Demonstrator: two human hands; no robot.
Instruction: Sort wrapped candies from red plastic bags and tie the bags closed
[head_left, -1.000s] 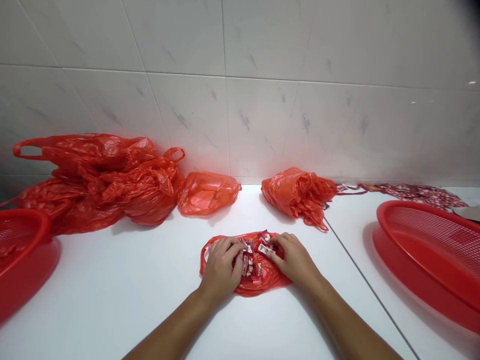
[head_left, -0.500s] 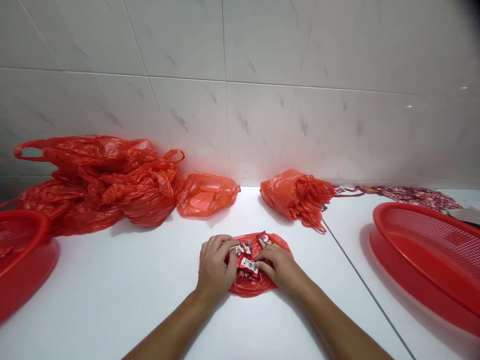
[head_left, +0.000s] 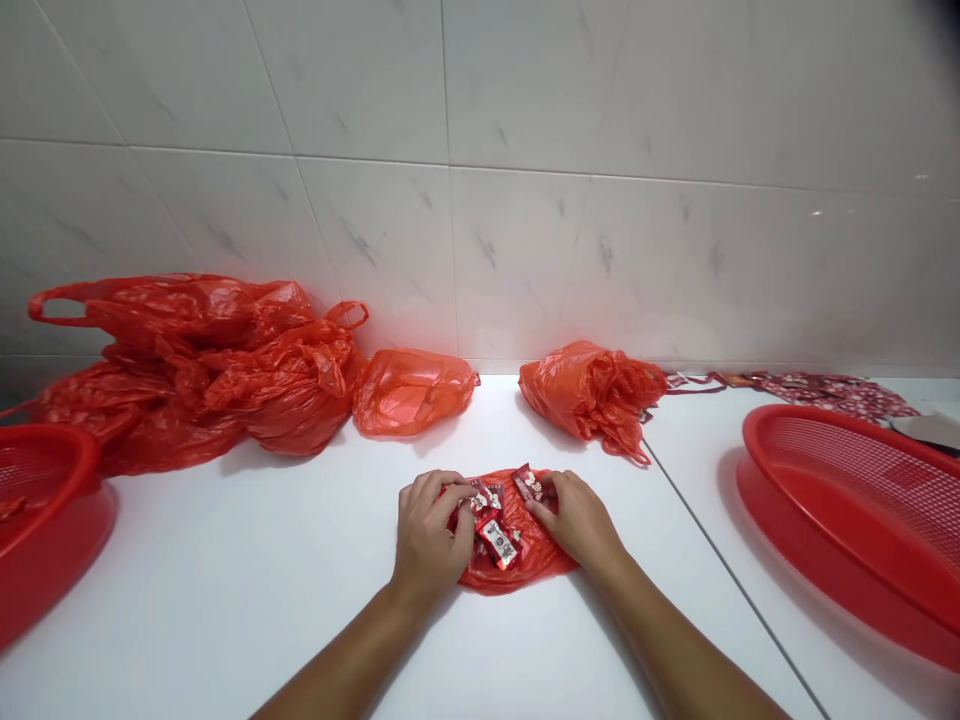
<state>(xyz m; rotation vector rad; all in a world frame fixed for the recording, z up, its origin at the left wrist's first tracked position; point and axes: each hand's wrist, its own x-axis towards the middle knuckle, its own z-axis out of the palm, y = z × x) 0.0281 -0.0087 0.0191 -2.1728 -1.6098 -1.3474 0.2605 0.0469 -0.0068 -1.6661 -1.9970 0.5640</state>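
A red plastic bag (head_left: 487,580) lies flattened on the white table with several small wrapped sweets (head_left: 484,500) on it. My left hand (head_left: 433,525) curls over the bag's left side, its fingers and thumb closed round some of the sweets. Parts of those are hidden under the palm. At the bag's right side, my right hand (head_left: 581,515) has its bent fingers on a dark red wrapped sweet (head_left: 527,483). One sweet with a silver-white label (head_left: 499,543) lies between the hands, touched by neither.
Crumpled red bags (head_left: 285,370) are heaped at the back left, beside a flatter bag (head_left: 412,392). Another bunched bag (head_left: 589,390) is near the wall. Red plastic baskets stand left (head_left: 56,530) and right (head_left: 840,560). Small red packets (head_left: 832,393) are spread along the back right.
My right hand has moved from the middle sweets rightward to the dark red one at the bag's upper right. The silver-white sweet has turned and sits lower. My left hand stays put.
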